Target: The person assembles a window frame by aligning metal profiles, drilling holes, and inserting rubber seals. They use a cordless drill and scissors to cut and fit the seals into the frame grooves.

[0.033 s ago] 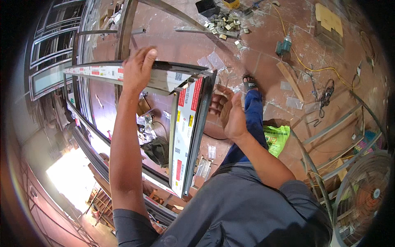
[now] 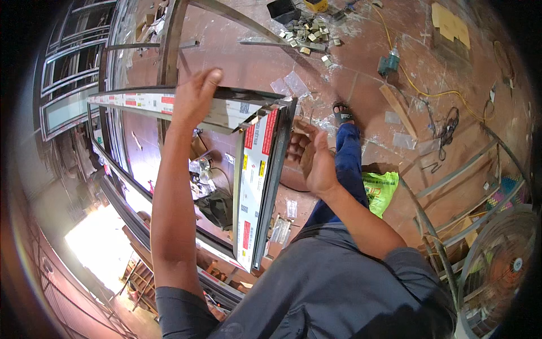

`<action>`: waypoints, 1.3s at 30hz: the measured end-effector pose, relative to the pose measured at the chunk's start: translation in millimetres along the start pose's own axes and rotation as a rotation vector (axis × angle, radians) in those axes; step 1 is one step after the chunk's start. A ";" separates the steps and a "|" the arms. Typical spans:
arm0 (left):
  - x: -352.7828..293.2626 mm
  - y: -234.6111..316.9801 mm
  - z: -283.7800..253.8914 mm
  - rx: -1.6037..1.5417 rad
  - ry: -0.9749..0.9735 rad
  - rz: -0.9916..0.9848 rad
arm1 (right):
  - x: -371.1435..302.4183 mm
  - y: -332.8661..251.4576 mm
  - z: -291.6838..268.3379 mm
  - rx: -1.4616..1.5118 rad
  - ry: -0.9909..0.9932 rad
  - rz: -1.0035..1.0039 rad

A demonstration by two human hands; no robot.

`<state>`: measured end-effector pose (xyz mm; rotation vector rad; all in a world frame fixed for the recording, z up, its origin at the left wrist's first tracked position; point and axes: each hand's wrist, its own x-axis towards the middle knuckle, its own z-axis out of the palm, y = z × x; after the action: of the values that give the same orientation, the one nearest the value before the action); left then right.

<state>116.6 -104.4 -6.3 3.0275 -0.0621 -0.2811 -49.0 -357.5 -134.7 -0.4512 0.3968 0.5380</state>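
A dark rectangular metal window frame [image 2: 253, 189], covered with white protective film bearing red and yellow labels, stands in front of me on the left. My left hand [image 2: 193, 100] is closed over its far rail, thumb on the upper side. Just outside the frame's near right corner, my right hand [image 2: 315, 161] is held with palm toward the frame, thumb apart and fingers loosely bent. Its fingertips come close to the corner; whether they touch it is unclear. Nothing shows in that hand.
Small metal blocks [image 2: 310, 35] lie heaped on the tiled floor, beyond a green power drill [image 2: 389, 63] with a yellow cord. A bright green bag [image 2: 379, 192] sits by my leg. At right is a large fan [image 2: 499, 271]. More frames [image 2: 70, 62] lean at far left.
My left hand has slid slightly right along the far rail toward the corner. The right hand has shifted barely, and the frame stays almost where it was.
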 end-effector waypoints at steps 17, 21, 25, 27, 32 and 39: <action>24.5 10.5 6.1 0.093 -0.095 0.052 | 18.7 22.0 68.0 -0.226 0.026 -0.237; 24.6 14.3 3.6 0.103 -0.141 0.040 | 20.6 24.5 67.9 -0.192 0.026 -0.270; 23.6 15.6 1.6 0.123 -0.166 0.013 | 20.7 26.5 70.6 -0.174 0.042 -0.296; 22.4 8.3 5.1 0.077 -0.121 0.029 | 21.7 25.8 71.2 -0.184 0.058 -0.308; 3.3 15.5 9.1 -0.110 -0.070 0.342 | 25.5 68.0 32.8 -0.229 0.159 -0.357; -7.9 74.8 0.1 0.035 -0.133 0.434 | 21.4 34.3 61.2 -0.079 0.168 -0.233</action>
<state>106.4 -178.3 2.8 2.9198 -0.7273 -0.4387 -36.8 -291.8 -104.5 -0.6124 0.4777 0.2911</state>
